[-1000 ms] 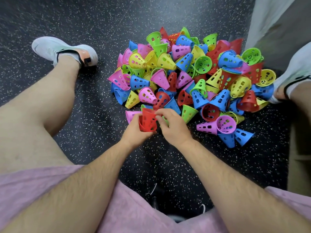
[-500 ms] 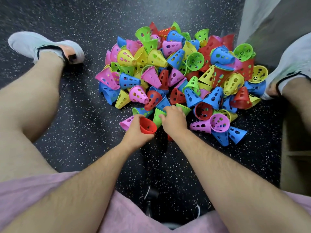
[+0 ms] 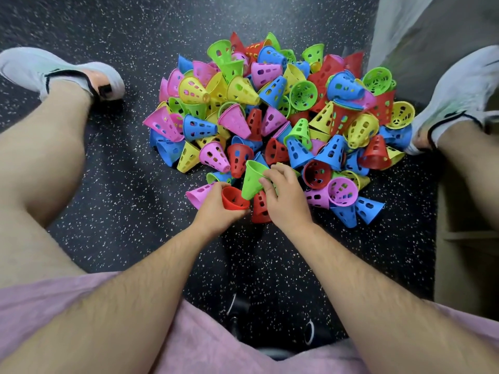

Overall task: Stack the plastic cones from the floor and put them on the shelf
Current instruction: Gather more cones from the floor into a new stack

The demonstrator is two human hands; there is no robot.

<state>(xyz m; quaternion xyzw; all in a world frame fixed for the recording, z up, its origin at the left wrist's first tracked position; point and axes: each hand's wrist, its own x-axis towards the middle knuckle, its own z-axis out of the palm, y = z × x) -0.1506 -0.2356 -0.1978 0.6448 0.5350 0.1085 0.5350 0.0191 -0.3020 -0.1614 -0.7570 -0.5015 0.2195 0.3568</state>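
Right hand [image 3: 283,198] lifted green cone [image 3: 252,182] from pile, narrow end now at red cone [image 3: 233,198] in left hand [image 3: 216,209].

Black speckled floor [image 3: 113,247]; left white shoe [image 3: 54,72] upper left, right white shoe [image 3: 459,87] upper right; pink shorts [image 3: 40,317] along bottom.

floor: black rubber floor with white and tan speckles [image 3: 135,252], fills most of the view | top right: pale grey wall panel [image 3: 399,31] | right edge: beige wooden shelf unit [image 3: 464,238], one horizontal ledge visible | light: bright, even
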